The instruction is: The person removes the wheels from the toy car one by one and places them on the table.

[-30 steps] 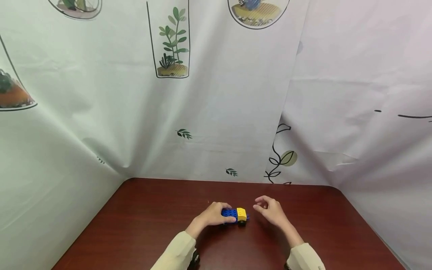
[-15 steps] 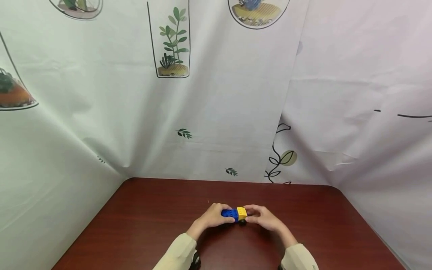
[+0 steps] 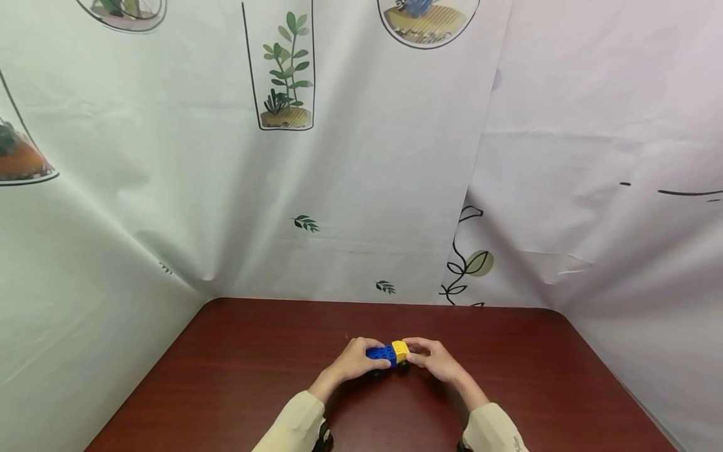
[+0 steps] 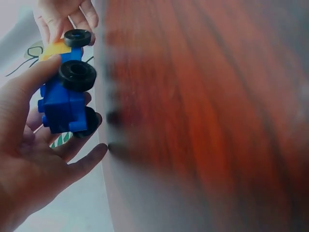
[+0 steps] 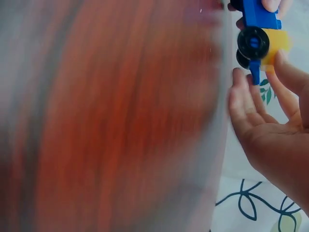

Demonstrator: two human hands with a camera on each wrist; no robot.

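Observation:
A small toy truck (image 3: pixel 380 355) with a studded blue body, black wheels and a yellow brick (image 3: pixel 400 350) at its right end is held between both hands, low over the table. My left hand (image 3: pixel 353 360) grips the blue rear end, thumb on the near side and fingers behind. From the right, my right hand (image 3: pixel 437 362) pinches the yellow end between thumb and fingers. In the left wrist view the truck's blue back (image 4: pixel 60 113) and black wheels show. A blue hitch-like tab (image 5: pixel 255 73) points out below the yellow part (image 5: pixel 277 43) in the right wrist view.
The dark red-brown wooden table (image 3: pixel 254 370) has rounded far corners. Behind it and along its sides hangs a white cloth (image 3: pixel 361 188) printed with plants. Pale sleeves (image 3: pixel 294 420) cover both forearms.
My right hand has come leftward from apart to hold the yellow end of the toy truck. The left hand keeps its grip, and the truck has shifted slightly up in the head view.

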